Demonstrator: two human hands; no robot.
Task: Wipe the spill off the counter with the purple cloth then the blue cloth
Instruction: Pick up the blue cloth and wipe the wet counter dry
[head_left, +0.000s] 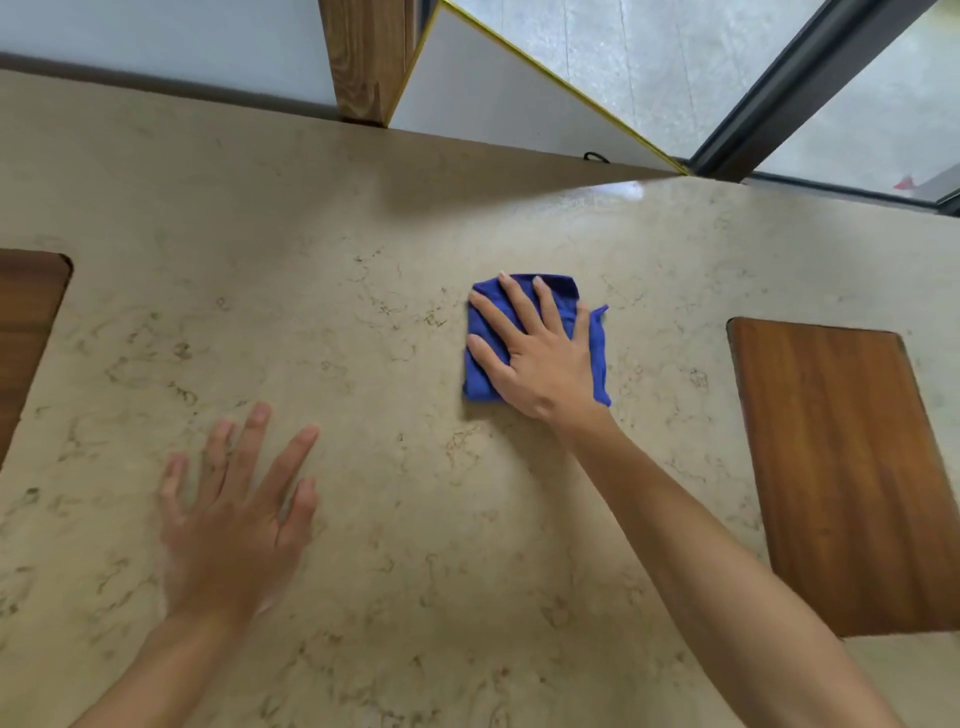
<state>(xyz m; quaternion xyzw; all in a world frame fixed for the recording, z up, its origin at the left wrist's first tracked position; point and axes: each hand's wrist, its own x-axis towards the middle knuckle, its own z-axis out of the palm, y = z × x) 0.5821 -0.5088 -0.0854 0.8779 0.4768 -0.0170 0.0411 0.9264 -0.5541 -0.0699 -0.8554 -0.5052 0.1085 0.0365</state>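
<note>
Right hand (535, 358) is pressed flat on the blue cloth (480, 364), palm down, fingers spread wide and pointing toward the far left, not gripping, just pinning it to the table (363, 322). That cloth is folded into a rough square and sits a bit right of centre, with most of it covered by the hand; only the left strip, the far edge and a sliver on the right poke out. The right forearm comes in diagonally from the near right corner. Left hand (234, 514) is open too, fingers splayed, palm down over bare table at near left, well apart from the cloth; it's blurry, so can't tell if it's touching the surface. Brown wooden boards sit at the right (841, 478) and left edge (26, 322).
</note>
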